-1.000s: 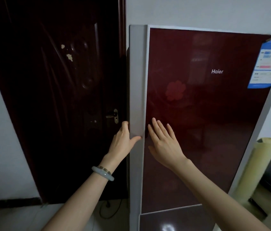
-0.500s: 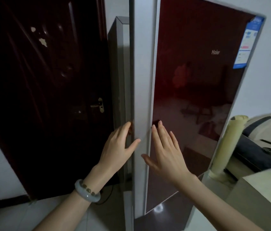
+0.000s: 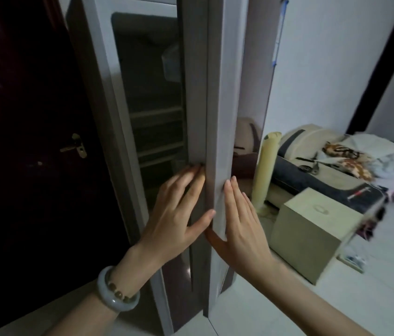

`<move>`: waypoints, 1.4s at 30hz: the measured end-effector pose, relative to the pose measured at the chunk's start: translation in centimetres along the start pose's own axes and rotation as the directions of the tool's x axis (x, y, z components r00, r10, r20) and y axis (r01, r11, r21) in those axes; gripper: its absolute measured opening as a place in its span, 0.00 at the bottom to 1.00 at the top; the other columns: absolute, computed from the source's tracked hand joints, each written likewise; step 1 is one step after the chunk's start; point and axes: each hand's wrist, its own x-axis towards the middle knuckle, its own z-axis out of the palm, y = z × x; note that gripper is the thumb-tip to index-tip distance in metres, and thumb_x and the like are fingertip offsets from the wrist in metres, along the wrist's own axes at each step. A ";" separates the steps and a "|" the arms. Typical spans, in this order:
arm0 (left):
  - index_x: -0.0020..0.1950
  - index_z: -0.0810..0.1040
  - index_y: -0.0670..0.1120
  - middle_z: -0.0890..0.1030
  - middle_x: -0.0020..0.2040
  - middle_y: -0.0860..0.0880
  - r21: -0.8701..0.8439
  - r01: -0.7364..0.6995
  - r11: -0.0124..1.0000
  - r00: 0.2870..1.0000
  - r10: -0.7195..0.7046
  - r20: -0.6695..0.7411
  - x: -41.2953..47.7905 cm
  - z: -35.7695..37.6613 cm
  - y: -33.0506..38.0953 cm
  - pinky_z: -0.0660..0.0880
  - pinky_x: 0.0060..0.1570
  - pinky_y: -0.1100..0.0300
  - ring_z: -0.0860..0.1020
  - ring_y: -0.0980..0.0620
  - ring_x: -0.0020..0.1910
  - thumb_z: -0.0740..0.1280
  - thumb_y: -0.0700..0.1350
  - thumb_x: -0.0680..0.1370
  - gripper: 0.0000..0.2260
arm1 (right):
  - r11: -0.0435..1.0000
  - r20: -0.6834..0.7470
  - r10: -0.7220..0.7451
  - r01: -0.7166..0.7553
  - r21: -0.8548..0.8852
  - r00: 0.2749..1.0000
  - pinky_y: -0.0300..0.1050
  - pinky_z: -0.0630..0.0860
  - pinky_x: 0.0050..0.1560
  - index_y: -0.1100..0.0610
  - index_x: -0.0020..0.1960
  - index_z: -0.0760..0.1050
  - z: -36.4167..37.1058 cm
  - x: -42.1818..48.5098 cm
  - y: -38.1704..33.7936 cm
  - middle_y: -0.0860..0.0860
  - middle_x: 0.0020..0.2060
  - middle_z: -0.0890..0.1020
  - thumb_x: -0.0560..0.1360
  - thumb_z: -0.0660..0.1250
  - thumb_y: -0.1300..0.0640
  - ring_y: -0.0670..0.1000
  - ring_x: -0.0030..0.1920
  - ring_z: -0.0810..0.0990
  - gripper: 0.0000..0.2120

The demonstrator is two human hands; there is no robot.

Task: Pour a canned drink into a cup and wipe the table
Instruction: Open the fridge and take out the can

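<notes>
Foreground, lower left: forearm with a pale grey bangle (image 3: pixel 115 303) and a thin beaded bracelet (image 3: pixel 119 291) at the wrist. Just beyond: left hand (image 3: pixel 176 219), spread wide and holding nothing, fingers straight, laid flat against the inner side of the refrigerator door (image 3: pixel 220 105), thumb tip touching the door's grey edge strip. Right hand (image 3: pixel 242 224), likewise flat and holding nothing, fingers straight and close together on the outer face of the same strip, thumb low against the edge, close to the left thumb.

Door seen edge-on, standing ajar, with a glossy front reflecting the room and a blue label (image 3: pixel 278 32) at its upper far margin. Left of the door: refrigerator cabinet (image 3: pixel 89 93) with a dim interior, pale shelves (image 3: pixel 157 132) stacked across the middle and a translucent bin (image 3: pixel 171 61) near the top. Contents too dark to make out; whereabouts of canned drink and cup cannot be told.

Right of the door, on the pale floor (image 3: pixel 288 299): closed cardboard box (image 3: pixel 312 229), with an upright yellowish roll (image 3: pixel 263 170) just behind it, near the door. Further back: beige-and-dark bag (image 3: pixel 317 166) lying beside crumpled patterned cloth (image 3: pixel 351 163). Far left: dark wooden door (image 3: pixel 21 117) with a brass lever handle (image 3: pixel 73 146). Farthest: white wall (image 3: pixel 324 69).
</notes>
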 end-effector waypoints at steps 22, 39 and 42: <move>0.74 0.56 0.39 0.60 0.73 0.38 -0.043 -0.065 0.997 0.991 0.069 0.116 4.4 9.8 7.5 0.49 0.72 0.52 0.56 0.44 0.73 0.48 0.65 0.79 0.35 | 0.977 -0.034 0.206 -0.204 0.058 0.978 0.47 0.69 0.66 0.57 0.74 0.52 -11.7 -9.0 12.8 0.53 0.72 0.63 0.74 0.63 0.50 0.51 0.70 0.66 0.34; 0.72 0.63 0.36 0.72 0.67 0.39 -0.069 -0.216 0.974 0.952 0.226 0.205 11.2 20.2 19.6 0.57 0.70 0.50 0.66 0.45 0.67 0.54 0.58 0.79 0.30 | 0.834 -0.170 0.525 -0.544 -0.090 0.834 0.56 0.68 0.67 0.61 0.76 0.45 -16.1 -11.8 30.0 0.58 0.75 0.55 0.77 0.56 0.67 0.57 0.73 0.60 0.32; 0.73 0.62 0.36 0.71 0.68 0.39 -0.066 -0.213 0.975 0.952 0.223 0.209 12.8 22.3 21.7 0.54 0.72 0.51 0.64 0.46 0.68 0.55 0.57 0.78 0.31 | 0.807 -0.142 0.562 -0.578 -0.120 0.815 0.51 0.66 0.69 0.58 0.76 0.42 -16.5 -11.5 33.4 0.55 0.76 0.53 0.79 0.54 0.63 0.54 0.74 0.57 0.31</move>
